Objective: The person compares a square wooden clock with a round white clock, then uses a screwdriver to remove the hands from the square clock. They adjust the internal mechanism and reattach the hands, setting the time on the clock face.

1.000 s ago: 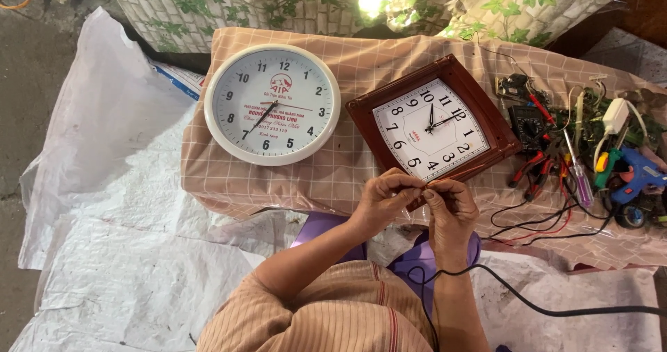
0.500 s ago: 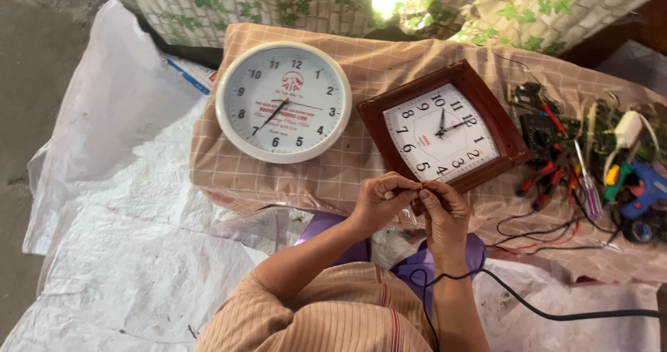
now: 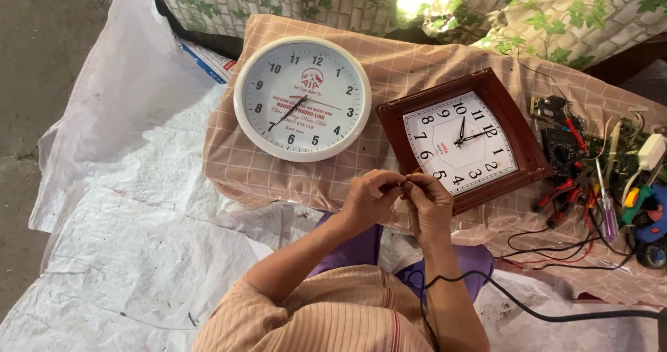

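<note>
My left hand and my right hand meet fingertip to fingertip just in front of me, pinching a thin wire between them. A black cable runs from near my right wrist off to the right. Beyond my hands, on a low surface under a checked cloth, lie a round white wall clock on the left and a square clock with a dark wooden frame on the right, tilted.
A heap of tools and parts sits at the right: red-handled pliers, a screwdriver, a black meter, a white plug and loose wires. White plastic sheeting covers the ground at left. A leaf-patterned wall runs along the back.
The view has drifted, so the clocks appear further right and lower. My hands stay joined at the fingertips, working the small wire.
</note>
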